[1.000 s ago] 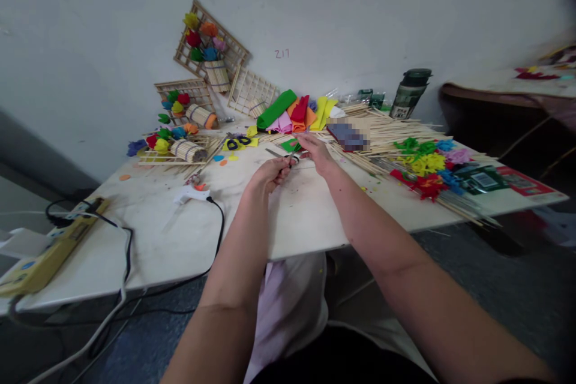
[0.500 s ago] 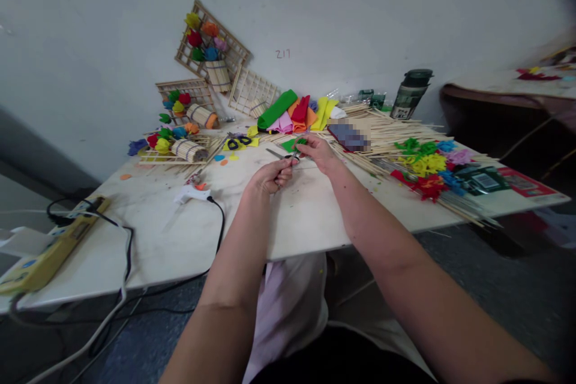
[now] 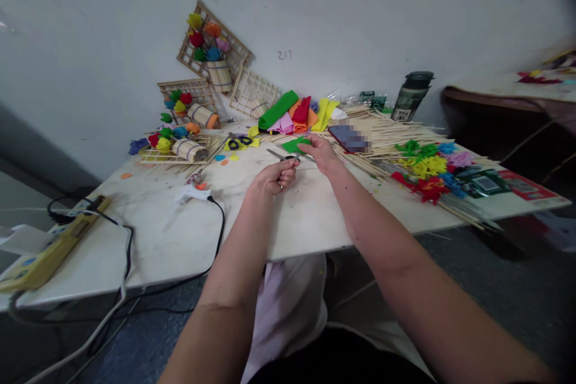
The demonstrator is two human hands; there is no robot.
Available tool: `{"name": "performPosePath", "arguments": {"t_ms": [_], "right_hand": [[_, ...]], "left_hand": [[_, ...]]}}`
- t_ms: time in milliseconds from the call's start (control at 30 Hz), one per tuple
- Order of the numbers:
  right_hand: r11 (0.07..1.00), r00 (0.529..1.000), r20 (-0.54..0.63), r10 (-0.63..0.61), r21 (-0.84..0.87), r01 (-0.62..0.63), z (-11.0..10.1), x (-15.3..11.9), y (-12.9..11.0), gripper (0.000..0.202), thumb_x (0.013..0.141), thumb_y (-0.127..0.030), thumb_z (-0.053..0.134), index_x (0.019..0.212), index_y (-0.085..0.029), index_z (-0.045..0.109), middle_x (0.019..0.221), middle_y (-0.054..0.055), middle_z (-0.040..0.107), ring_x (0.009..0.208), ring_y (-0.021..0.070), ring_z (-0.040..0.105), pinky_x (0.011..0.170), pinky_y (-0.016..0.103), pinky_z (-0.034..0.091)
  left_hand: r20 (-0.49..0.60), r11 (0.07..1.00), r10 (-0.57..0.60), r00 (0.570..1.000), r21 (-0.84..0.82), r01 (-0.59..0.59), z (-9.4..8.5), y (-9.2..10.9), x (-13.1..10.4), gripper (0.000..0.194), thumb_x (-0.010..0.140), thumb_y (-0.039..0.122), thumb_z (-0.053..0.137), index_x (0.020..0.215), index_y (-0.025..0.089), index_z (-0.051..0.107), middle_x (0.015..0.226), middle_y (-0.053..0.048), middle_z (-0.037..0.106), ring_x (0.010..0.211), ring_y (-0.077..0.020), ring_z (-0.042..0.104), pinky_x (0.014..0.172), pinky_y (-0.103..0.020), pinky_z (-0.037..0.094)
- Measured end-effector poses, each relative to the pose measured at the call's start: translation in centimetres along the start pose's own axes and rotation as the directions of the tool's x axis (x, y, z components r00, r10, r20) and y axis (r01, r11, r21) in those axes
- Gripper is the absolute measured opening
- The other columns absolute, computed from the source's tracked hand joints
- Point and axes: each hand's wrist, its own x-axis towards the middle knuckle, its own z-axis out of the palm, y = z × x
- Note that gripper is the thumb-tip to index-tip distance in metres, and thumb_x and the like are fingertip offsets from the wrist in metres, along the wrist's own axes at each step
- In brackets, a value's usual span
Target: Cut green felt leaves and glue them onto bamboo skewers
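My left hand (image 3: 279, 177) is closed over the table, and a thin greyish stem-like piece pokes up from its fingertips. Just behind it are scissors (image 3: 275, 155), blade pointing left and a dark handle partly hidden by the fingers. My right hand (image 3: 318, 151) is higher and to the right, thumb and fingers pinched at the right edge of a green felt-like sheet (image 3: 293, 144). The two hands are close but apart. A second pair of scissors (image 3: 239, 142) with black handles lies on yellow material to the left.
Rolled coloured sheets (image 3: 278, 110), a phone (image 3: 350, 138) and many thin wooden sticks (image 3: 396, 135) are behind. Flower-decorated lattices (image 3: 216, 42) lean at the left. A white glue gun (image 3: 193, 193) with a black cord and a yellow power strip (image 3: 54, 246) lie left; coloured fuzzy stems (image 3: 425, 165) lie right.
The green sheet now shows more fully and flatter by my right fingers, where a bunched green bit was held before. My left hand has shifted slightly right.
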Motion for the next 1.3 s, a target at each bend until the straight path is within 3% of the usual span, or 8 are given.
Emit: {"name": "performPosePath", "arguments": {"t_ms": [533,1300], "right_hand": [[0.987,0.996,0.005,-0.085,-0.135,0.085,0.0,0.6,2.0,0.024,0.066,-0.038,0.064,0.073,-0.018,0.051,0.061,-0.006,0.044,0.058,0.0087,0.039,0.057,0.024,0.032],[0.979,0.996,-0.054,-0.077,-0.195,0.065,0.2,0.6,2.7,0.028,0.066,-0.042,0.064,0.077,-0.018,0.055,0.062,-0.005,0.047,0.053,0.0085,0.042,0.050,0.024,0.038]], "left_hand": [[-0.027,0.999,0.030,0.999,0.036,-0.029,0.2,-0.1,0.1,0.015,0.088,0.018,0.039,0.078,0.015,0.049,0.046,0.009,0.019,0.031,-0.0024,0.019,0.033,-0.013,0.006],[-0.077,0.984,0.049,0.996,0.172,-0.036,0.6,-0.1,0.2,0.015,0.088,0.020,0.037,0.078,0.016,0.047,0.045,0.009,0.023,0.031,-0.0022,0.018,0.034,-0.015,0.005]]}}
